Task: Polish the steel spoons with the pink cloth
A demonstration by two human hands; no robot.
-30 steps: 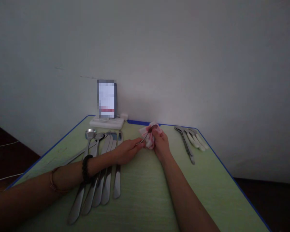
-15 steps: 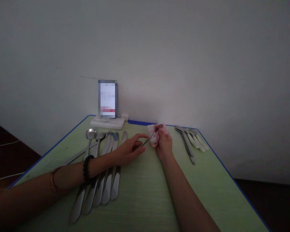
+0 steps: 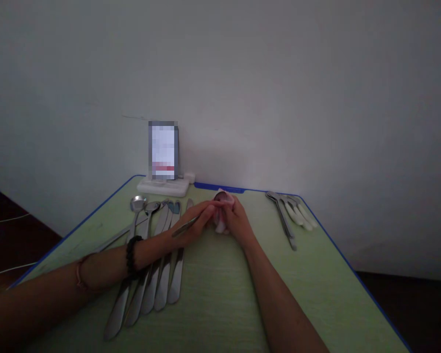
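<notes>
My left hand is closed around a metal spoon, whose handle sticks out toward the lower left past the palm. The spoon's rounded bowl end rests against a pink-and-white cloth. My right hand is wrapped round the cloth and presses it at the bowl. The fingers of both hands meet there, so part of the spoon is hidden. Beneath and beside my left forearm lie a small ladle, another spoon and several flat-handled metal utensils.
A phone with a lit, blurred screen stands on a white base at the back left. At the back right lie stacked metal spoons and several white-handled utensils. The green table has a blue edge and meets a wall.
My hands have come together, the right shifting left with the cloth. The spoon has turned, its handle now over the left palm. My left fingers have closed round it.
</notes>
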